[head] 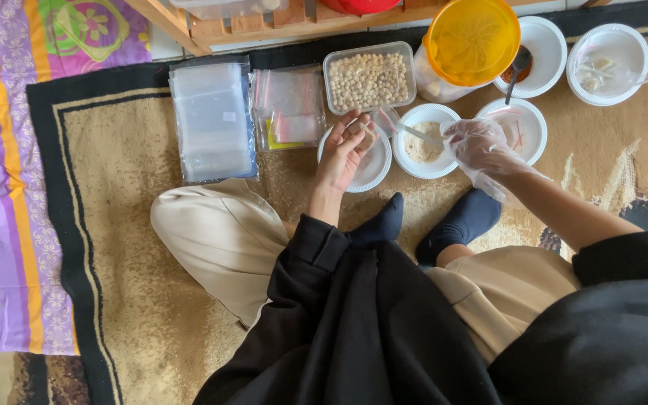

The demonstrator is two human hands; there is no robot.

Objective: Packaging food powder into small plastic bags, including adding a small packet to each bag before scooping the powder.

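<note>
Head view looks down on a person sitting cross-legged on a beige carpet (114, 300), with both hands working over white bowls. The left hand (343, 150) is bare and its fingers are closed on a small clear zip bag (384, 120), held above an empty-looking white bowl (365, 176). The bag's long axis runs from lower left to upper right, and its upper end points toward the right hand. The right hand (481, 146) wears a thin transparent glove; its fingers are pinched on a white spoon (418, 135) (I think it is a spoon, but the handle is partly blurred). The spoon lies slanted, with its far end at the bag and over the bowl of pale powder (423, 146).

Behind these bowls stands a clear rectangular box of round pale nuts (369, 79). To its left lie a pile of small zip bags with red strips (288, 105) and a bigger stack of clear bags (211, 120). To the right are a jar with an orange lid (472, 41), a bowl with red-brown powder and a dark spoon (541, 45), another white bowl with red marks (523, 131), and a bowl with pale pieces (609, 64). A purple patterned cloth (1, 187) lies at the left edge.
</note>
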